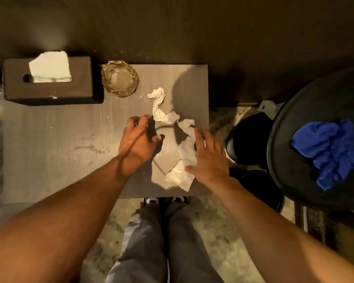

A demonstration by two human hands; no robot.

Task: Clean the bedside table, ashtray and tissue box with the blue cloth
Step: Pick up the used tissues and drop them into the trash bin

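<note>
Blue cloth (329, 152): on round stool (294, 119), well right of our spread, empty left hand (139, 139) and right hand (206, 158) over table (49, 139).

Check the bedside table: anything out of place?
Yes. Crumpled white tissues litter the bedside table between both hands, and the blue cloth lies off on the round black stool, unused.

Grey bedside table (49, 139), surface smeared. Bearing dark tissue box (49, 90), glass ashtray (120, 81), crumpled white tissues (180, 148).
</note>
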